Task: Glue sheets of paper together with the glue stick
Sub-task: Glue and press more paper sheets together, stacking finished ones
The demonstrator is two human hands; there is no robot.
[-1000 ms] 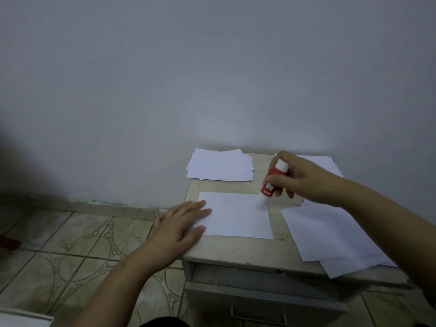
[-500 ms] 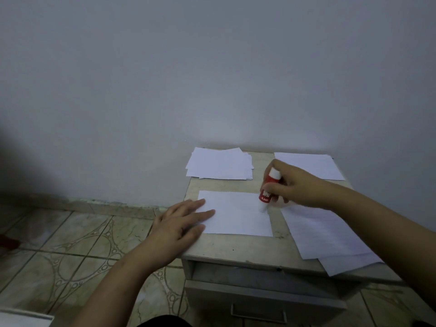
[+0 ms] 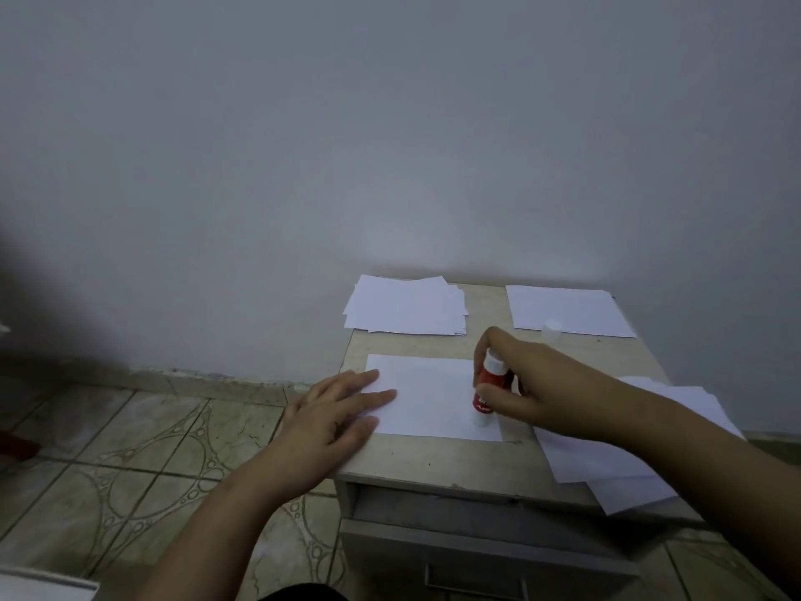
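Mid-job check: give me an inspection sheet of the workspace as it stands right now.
Surface: small cabinet top, scuffed, drawer below.
Job's things: sheet flat at centre; glue stick tip down on its right part; cap off, at the back.
Clutter: paper stack back left, single sheet back right, loose sheets overhanging the right front.
Hands: left hand flat, pinning the sheet's left edge; right hand gripping the glue stick.
Cables: nothing seen.
Surroundings: bare wall, tiled floor.
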